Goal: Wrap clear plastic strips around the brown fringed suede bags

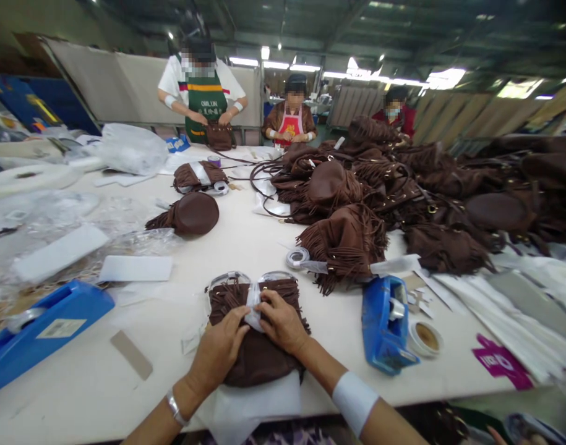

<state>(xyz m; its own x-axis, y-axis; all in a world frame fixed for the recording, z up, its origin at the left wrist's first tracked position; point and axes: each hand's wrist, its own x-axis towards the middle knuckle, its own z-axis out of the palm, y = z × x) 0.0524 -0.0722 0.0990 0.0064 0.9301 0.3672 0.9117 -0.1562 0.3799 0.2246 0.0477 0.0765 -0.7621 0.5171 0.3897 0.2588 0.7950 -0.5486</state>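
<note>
Both hands, left hand point(220, 349) and right hand point(280, 321), pinch the white wrapping strip point(253, 303) on the brown fringed suede bag point(255, 346); a hard pull may tear the strip between the fingertips.

Green apron point(206, 99) reads, seemingly, "OMILUN".

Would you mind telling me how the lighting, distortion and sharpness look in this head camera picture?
Head view: the ceiling lights blow out to white glare; the wide lens bows the table edge and stretches the corners, which darken; both hands and the brown fringed bag are sharp and evenly lit with soft shadows; the far pile of bags is darker, with less detail.
</note>
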